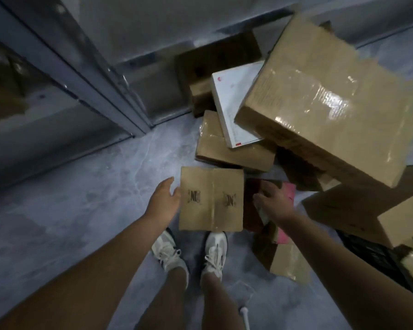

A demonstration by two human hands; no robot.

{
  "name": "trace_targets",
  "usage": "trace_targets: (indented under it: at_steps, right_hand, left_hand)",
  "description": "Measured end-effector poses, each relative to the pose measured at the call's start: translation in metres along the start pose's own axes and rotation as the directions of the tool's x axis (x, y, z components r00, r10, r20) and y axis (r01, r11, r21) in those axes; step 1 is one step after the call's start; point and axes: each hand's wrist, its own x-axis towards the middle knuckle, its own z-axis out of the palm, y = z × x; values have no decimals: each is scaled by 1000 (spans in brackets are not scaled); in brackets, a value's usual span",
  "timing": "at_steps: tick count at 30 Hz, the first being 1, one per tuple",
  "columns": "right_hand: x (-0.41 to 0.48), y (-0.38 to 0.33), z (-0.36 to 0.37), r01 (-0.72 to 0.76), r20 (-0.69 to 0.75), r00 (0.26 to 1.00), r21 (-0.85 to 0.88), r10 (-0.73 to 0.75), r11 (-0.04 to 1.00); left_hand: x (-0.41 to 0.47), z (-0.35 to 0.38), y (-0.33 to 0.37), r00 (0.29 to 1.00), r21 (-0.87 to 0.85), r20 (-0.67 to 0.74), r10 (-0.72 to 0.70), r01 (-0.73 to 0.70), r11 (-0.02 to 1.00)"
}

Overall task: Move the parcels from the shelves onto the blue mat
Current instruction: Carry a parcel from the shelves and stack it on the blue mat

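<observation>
A small flat cardboard parcel (pixel 211 198) with two printed "N" marks hangs level in front of my shoes, between my two hands. My left hand (pixel 162 201) is at its left edge, its loose fingers touching or almost touching the cardboard. My right hand (pixel 272 201) has spread fingers and is a short gap off the parcel's right edge, over a dark red and pink parcel (pixel 289 189). Neither hand grips anything. Beyond lies a heap of parcels: a large taped box (pixel 332 103) tilted on top, a white flat box (pixel 234 101) and a brown box (pixel 224 148). I cannot make out a distinct blue mat.
A grey metal shelf upright (pixel 81 67) runs down to the floor at the left, with a wall behind it. More cardboard boxes (pixel 343 210) and a black crate (pixel 377 258) crowd the right side. My white shoes (pixel 215 251) stand on blue-grey marbled floor (pixel 81 210).
</observation>
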Motion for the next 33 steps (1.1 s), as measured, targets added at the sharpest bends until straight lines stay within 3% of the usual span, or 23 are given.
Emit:
trace_targets:
  at_steps: [6,8,11,13,18,23,29,33]
  right_hand:
    - [119,56,78,-90,60,994,30,88,995]
    - [147,66,99,-149,55,988,136,143,979]
    - [167,74,115,-267,49,962,367,267,891]
    - [166,78,120,-271,59,960,435,273,859]
    - [120,69,120,-262,143,965,476,220,840]
    - [49,2,71,-179,145,982,472,125,863]
    - [-78,-99,-23,55,74,993,415,-94,908]
    - [-166,-151,-83,179,68,973,383,-220,906]
  left_hand:
    - [90,81,-66,989,14,-2,-147,147,989]
    - [112,97,-81,983,-1,-7,-184,184,983]
    - [134,110,-88,964,-166,17,-264,264,950]
    - [135,111,-91,953,-267,-23,-303,286,920]
    - [90,73,-97,930,-358,-121,-347,285,889]
    - [10,-3,-70,893,-531,-167,-418,276,801]
    - [-102,-98,29,919,-632,-272,-285,53,773]
    - [-192,-150,78,926,-610,-331,-184,-61,790]
